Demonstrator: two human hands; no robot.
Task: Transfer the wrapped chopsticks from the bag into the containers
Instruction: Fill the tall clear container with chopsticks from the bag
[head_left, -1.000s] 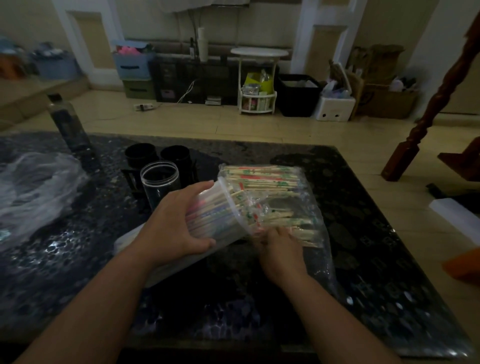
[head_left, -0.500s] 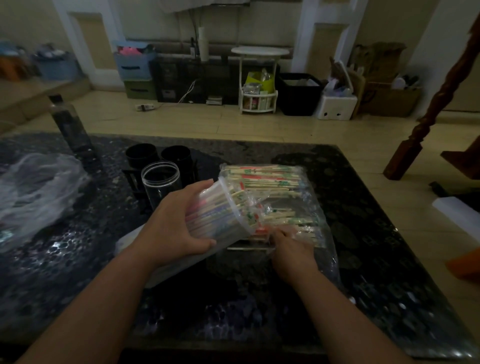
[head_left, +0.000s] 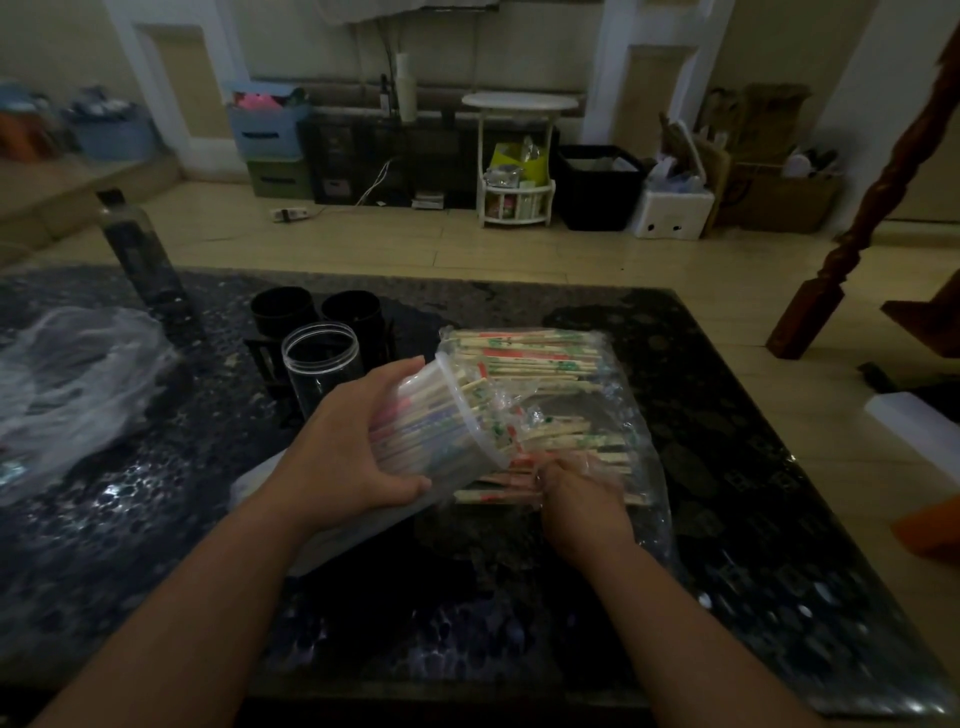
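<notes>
While left hand (head_left: 348, 462) keeps its fingers clamped round the tilted, nearly full container (head_left: 447, 415), right hand (head_left: 582, 493) has edged deeper into the bag (head_left: 639, 431), fingers curled on a few wrapped chopsticks (head_left: 493, 496). Next bundle: likely ready for loading.

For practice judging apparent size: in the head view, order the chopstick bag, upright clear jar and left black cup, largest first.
1. chopstick bag
2. upright clear jar
3. left black cup, farther back, so unsure
</notes>
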